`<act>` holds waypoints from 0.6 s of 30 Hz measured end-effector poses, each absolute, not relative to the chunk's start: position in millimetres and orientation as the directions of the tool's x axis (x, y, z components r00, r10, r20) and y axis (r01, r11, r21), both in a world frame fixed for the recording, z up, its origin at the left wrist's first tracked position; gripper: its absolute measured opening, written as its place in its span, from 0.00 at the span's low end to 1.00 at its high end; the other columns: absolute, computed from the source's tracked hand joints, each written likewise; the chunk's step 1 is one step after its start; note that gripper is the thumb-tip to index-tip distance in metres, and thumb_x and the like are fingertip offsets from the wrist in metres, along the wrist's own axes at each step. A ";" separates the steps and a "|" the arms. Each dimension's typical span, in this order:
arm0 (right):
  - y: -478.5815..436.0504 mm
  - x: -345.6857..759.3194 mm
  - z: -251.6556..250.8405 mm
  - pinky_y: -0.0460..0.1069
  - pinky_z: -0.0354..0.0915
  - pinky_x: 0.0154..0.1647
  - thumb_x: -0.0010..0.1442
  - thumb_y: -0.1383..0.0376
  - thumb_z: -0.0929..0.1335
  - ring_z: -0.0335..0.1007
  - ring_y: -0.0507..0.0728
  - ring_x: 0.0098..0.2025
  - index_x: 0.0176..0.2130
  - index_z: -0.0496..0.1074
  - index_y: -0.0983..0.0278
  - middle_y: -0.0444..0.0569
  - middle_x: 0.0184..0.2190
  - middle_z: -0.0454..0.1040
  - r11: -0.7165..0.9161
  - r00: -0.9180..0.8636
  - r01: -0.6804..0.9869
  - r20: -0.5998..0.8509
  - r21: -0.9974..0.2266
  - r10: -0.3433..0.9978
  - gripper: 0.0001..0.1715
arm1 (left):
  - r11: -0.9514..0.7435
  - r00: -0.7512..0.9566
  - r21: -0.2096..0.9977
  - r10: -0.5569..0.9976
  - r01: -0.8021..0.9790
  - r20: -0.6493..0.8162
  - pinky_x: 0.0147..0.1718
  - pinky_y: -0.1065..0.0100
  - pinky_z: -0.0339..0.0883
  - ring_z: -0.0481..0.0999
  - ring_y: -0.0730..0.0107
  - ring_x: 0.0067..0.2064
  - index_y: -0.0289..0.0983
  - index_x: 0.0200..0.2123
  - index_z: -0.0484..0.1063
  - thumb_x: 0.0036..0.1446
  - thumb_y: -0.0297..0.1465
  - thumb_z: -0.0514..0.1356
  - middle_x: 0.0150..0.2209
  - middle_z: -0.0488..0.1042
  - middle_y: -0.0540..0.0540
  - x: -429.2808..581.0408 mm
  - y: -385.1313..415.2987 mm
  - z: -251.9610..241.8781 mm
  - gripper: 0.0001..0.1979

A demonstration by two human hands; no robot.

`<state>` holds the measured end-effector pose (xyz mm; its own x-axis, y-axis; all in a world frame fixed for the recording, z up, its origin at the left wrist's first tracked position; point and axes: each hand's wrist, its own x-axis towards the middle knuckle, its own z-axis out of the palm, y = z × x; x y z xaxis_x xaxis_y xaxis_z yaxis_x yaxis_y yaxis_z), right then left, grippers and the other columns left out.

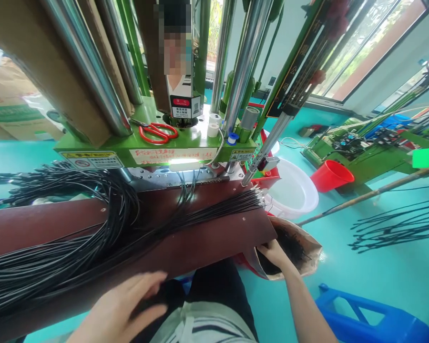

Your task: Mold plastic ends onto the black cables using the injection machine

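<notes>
My left hand [123, 309] hovers low over my lap, fingers curled around a small dark bundle whose nature I cannot tell, just below the brown bench top [207, 243]. My right hand [277, 255] reaches down past the bench's right corner and grips the rim of a brown paper bag [309, 247] holding black pieces. A thick bundle of black cables [93, 238] lies across the bench, its ends fanned toward the right at the green press machine [186, 143].
Red scissors [158, 133] and small white rolls lie on the machine's green deck. A white basin [296, 190] and red bucket [331, 175] stand on the teal floor right. A blue plastic stool [368, 319] is at bottom right. Loose black cables [396, 226] lie on the floor.
</notes>
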<state>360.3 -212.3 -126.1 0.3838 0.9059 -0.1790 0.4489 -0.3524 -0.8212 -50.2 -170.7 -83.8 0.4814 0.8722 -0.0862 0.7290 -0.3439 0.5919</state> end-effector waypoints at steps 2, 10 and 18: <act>-211.7 360.7 -127.0 0.60 0.58 0.53 0.41 0.68 0.66 0.66 0.65 0.48 0.43 0.72 0.67 0.55 0.43 0.74 -0.348 0.393 0.464 -0.162 -0.815 0.905 0.25 | -0.549 0.605 0.482 0.795 0.682 0.049 0.50 0.63 0.60 0.69 0.61 0.47 0.42 0.47 0.69 0.50 0.46 0.57 0.45 0.72 0.45 -0.8 -139.1 -57.1 0.23; -222.0 368.5 -113.2 0.57 0.62 0.50 0.47 0.72 0.62 0.68 0.62 0.47 0.44 0.72 0.66 0.52 0.44 0.74 -0.186 0.231 0.558 -0.064 -0.809 0.971 0.23 | -0.761 0.761 0.004 0.648 0.648 -0.031 0.35 0.63 0.65 0.71 0.59 0.40 0.32 0.40 0.67 0.58 0.30 0.51 0.37 0.69 0.39 100.1 -57.9 -41.1 0.10; -241.3 384.1 -74.8 0.59 0.62 0.50 0.52 0.66 0.64 0.70 0.61 0.43 0.48 0.70 0.62 0.51 0.43 0.74 -0.217 0.460 0.599 0.109 -0.771 0.881 0.22 | -0.767 0.769 -0.060 0.638 0.638 0.020 0.33 0.64 0.65 0.71 0.58 0.40 0.31 0.33 0.66 0.57 0.22 0.44 0.34 0.70 0.39 107.1 -57.0 -18.8 0.12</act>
<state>384.1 -241.3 -74.8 0.4602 0.8811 0.1093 0.5989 -0.2171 -0.7708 107.1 -57.0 -18.8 0.7694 0.6384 0.0203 0.6384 -0.7674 -0.0598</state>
